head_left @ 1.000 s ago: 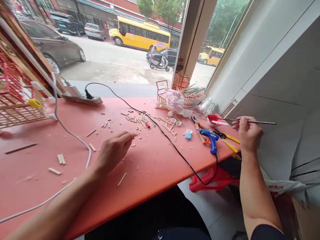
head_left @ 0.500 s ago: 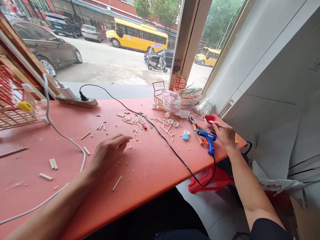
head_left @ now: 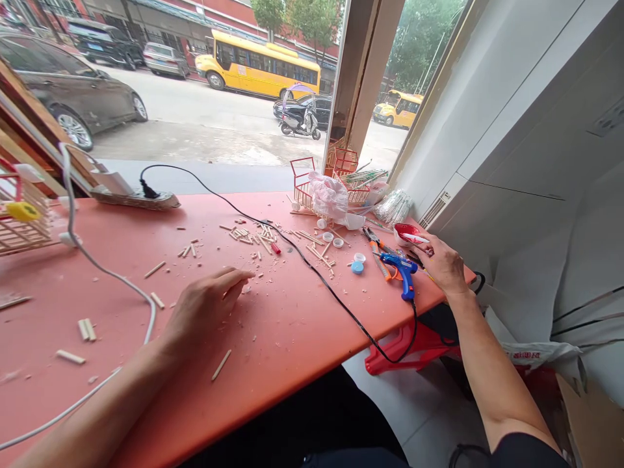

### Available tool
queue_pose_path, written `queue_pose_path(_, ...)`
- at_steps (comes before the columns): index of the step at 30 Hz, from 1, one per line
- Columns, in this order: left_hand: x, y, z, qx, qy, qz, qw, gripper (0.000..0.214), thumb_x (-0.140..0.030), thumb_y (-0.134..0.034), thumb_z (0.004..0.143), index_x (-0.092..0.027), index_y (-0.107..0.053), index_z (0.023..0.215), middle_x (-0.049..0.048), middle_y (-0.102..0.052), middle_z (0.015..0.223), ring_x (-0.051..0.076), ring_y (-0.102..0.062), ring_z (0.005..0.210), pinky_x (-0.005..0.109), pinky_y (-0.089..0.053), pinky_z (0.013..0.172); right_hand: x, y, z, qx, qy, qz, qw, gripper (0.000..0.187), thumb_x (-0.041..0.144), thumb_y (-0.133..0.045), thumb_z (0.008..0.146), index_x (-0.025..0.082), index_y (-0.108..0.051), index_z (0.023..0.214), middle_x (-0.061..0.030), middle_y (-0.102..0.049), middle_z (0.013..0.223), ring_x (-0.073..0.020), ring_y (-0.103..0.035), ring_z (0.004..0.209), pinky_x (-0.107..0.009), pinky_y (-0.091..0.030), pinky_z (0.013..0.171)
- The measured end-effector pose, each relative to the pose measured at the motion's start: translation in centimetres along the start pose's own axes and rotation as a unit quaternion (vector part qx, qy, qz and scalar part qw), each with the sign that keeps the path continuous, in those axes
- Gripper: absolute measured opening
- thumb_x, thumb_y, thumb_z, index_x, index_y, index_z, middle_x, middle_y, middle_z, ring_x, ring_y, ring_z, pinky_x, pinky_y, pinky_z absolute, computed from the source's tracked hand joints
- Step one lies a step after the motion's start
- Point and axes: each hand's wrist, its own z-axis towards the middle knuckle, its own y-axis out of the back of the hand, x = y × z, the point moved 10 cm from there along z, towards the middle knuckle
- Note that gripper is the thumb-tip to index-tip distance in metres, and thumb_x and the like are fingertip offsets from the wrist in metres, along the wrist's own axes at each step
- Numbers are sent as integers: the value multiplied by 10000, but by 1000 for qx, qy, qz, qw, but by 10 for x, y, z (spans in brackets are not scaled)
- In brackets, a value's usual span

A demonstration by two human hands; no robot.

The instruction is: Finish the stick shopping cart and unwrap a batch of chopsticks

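Note:
My left hand (head_left: pixel 205 305) lies on the orange table (head_left: pixel 292 325), fingers stretched loosely forward among small wooden stick pieces (head_left: pixel 253 237), holding nothing. My right hand (head_left: pixel 442 263) is at the table's right end, just right of the blue glue gun (head_left: pixel 402 270) and just below the small red bowl (head_left: pixel 407 233). Its fingers are curled down over the tools there, and what they grip is hidden. The thin stick it held earlier does not show.
A black cord (head_left: pixel 302 257) runs from the power strip (head_left: pixel 136 198) to the glue gun. A white cable (head_left: pixel 112 279) crosses the left side. Red wire baskets and plastic bags (head_left: pixel 331 192) stand by the window. Orange-handled pliers (head_left: pixel 376 250), bottle caps (head_left: pixel 357 266), a red stool (head_left: pixel 409 344) below.
My right hand came down from the air, where it held a thin stick, to the table beside the glue gun. The view shifted right; my left hand stayed put.

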Motion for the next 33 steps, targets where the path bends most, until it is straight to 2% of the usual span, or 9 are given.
queue_pose_path(7,-3,0,-1,-1,-8,12,1000,351,-346,-463,1019,-262,-803,1003,36,-844,975,210,-780,777,280,-533,694,-14,73,26,-96,5,-3,995,329,212,-613,949,211,-760,1243,-118,-816,1087,-273,-756,908,-398,-575,825)
queue_pose_path(10,-7,-1,-2,-9,-17,12,1000,366,-334,-450,1019,-257,-808,1015,38,-846,980,214,-788,782,281,-531,677,20,105,65,-102,83,25,991,377,267,-688,949,216,-731,1320,-114,-797,1200,-278,-756,1022,-428,-606,914)
queue_pose_path(13,-12,-3,-4,-8,-25,4,1000,363,-325,-451,1029,-253,-806,1021,35,-848,984,207,-795,783,273,-531,665,74,104,118,-69,174,21,982,473,335,-720,983,227,-670,1441,-114,-754,1350,-314,-714,1212,-508,-587,1070)
queue_pose_path(15,-17,-3,-5,-9,-33,-1,999,358,-321,-454,1042,-245,-803,1020,32,-849,979,200,-796,767,270,-531,656,109,77,159,-34,224,3,974,556,361,-736,996,217,-614,1518,-130,-696,1466,-360,-649,1353,-588,-517,1187)
queue_pose_path(18,-23,-1,-8,-18,-41,-13,999,351,-311,-460,1063,-240,-801,1019,26,-848,960,188,-791,724,263,-537,645,139,0,221,47,254,-35,965,718,384,-818,950,183,-551,1586,-175,-569,1631,-432,-518,1512,-669,-391,1289)
queue_pose_path(21,-25,0,-10,-23,-46,-35,998,323,-295,-479,1076,-247,-795,1029,24,-853,997,181,-806,767,238,-559,674,140,-92,268,147,219,-78,961,871,460,-888,886,125,-518,1600,-242,-407,1742,-536,-322,1624,-783,-287,1282)
queue_pose_path(24,-27,-1,-11,-23,-60,-63,996,295,-240,-490,1074,-252,-783,1047,9,-849,1006,154,-807,767,203,-565,682,136,-155,293,189,197,-78,959,985,585,-921,815,82,-535,1568,-326,-370,1733,-591,-263,1627,-848,-232,1244)
queue_pose_path(28,-27,-4,-14,-16,-68,-87,994,297,-182,-477,1083,-254,-764,1063,-13,-825,954,116,-786,723,164,-537,651,116,-196,312,251,145,-149,946,1179,651,-926,759,118,-405,1673,-334,-268,1783,-577,-179,1668,-845,-202,1256)
queue_pose_path(33,-24,-9,-17,-4,-63,-105,992,281,-155,-491,1091,-258,-753,1105,-18,-816,974,98,-787,765,138,-531,689,81,-206,336,360,78,-258,893,1170,606,-845,832,282,-225,1770,-175,-170,1868,-464,-128,1722,-726,-216,1337)
